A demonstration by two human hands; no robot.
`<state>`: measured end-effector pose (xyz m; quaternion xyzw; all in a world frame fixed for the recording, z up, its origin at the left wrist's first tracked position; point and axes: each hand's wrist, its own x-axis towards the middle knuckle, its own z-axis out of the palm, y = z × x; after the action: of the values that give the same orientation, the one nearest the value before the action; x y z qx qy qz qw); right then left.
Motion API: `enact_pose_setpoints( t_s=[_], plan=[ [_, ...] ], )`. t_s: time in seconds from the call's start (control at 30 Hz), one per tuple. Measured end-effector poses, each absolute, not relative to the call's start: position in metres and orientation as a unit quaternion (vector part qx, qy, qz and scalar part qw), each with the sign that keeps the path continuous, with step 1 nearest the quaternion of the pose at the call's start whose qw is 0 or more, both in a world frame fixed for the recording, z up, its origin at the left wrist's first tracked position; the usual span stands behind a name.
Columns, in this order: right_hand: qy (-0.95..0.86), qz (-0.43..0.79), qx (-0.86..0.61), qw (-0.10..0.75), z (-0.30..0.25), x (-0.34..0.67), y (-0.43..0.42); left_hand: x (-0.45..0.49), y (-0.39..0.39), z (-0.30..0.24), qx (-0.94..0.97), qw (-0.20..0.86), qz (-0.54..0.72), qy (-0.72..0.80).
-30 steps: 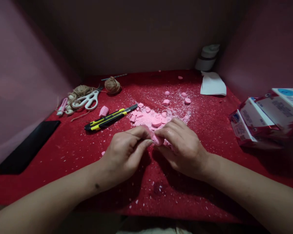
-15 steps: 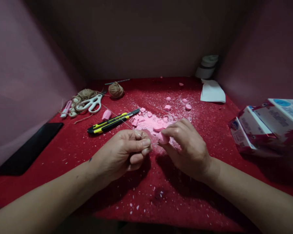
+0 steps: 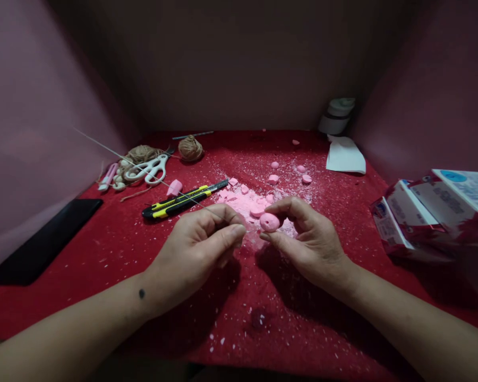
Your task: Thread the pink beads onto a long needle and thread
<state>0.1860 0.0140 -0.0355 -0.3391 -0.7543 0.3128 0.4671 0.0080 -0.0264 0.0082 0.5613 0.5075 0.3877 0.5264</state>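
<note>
Between the thumb and fingers of my left hand (image 3: 207, 239) is pinched a long thin wire (image 3: 115, 154), which slants up and left over the knife and scissors. My right hand (image 3: 310, 244) grips a rounded pink bead (image 3: 269, 222) that looks chalky, with a small dark hole facing left. A short gap separates the bead from the left fingertips. Just behind the hands lies a heap of pink powder and chips (image 3: 242, 204). A black and yellow utility knife (image 3: 183, 201) rests to its left, blade out, near a pink chunk (image 3: 175, 187).
White-handled scissors (image 3: 147, 171) lie on twine and pale beads at left, beside a twine ball (image 3: 190, 148). A flat black object (image 3: 48, 241) is farther left. Pink-and-white boxes (image 3: 426, 212), white paper (image 3: 346, 155) and a white roll-like object (image 3: 338, 115) stand or lie at right.
The wire end has come away from the bead, and a gap now shows between them. My left hand has turned, and the bead's hole has come into view.
</note>
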Motion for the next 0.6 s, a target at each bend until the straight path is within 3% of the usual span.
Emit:
enact_pose_setpoints(
  t_s=[0.23, 0.6],
  plan=[
    [-0.788, 0.261, -0.325, 0.454, -0.0345, 0.1856, 0.01, 0.0119, -0.0278, 0.0134, 0.676, 0.348, 0.359, 0.541],
    [-0.834, 0.171, -0.29, 0.437, -0.0329, 0.1824, 0.008, 0.0125, -0.0265, 0.007, 0.735, 0.271, 0.322, 0.532]
  ],
)
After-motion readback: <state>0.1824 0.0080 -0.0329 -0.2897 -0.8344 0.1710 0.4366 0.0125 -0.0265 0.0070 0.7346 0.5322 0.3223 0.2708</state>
